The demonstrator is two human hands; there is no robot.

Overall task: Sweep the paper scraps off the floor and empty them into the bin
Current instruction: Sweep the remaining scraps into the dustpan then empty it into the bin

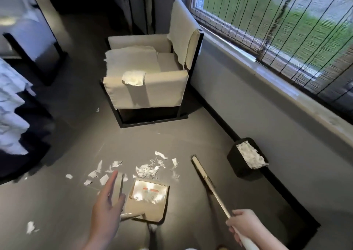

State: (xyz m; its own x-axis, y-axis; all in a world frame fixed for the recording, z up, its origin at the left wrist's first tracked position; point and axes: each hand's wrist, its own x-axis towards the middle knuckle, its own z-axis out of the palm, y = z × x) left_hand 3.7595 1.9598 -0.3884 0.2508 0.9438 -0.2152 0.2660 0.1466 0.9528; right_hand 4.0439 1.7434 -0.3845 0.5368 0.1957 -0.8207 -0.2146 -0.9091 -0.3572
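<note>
Fingers (112, 181) just beside paper scraps (147, 170) — apart

Daylight is admitted through the window (277, 26), and the room away from it is left dim, the far corner nearly black. Glare is thrown on the dustpan (148, 193). A shadow is cast under the chair (145, 77). Lines are bowed by wide-angle distortion, and the edges left of the chair are smeared by blur.

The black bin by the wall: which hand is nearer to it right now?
The right hand. It grips the broom handle below the bin. The left hand is farther off, across the dustpan, fingers straight.
</note>
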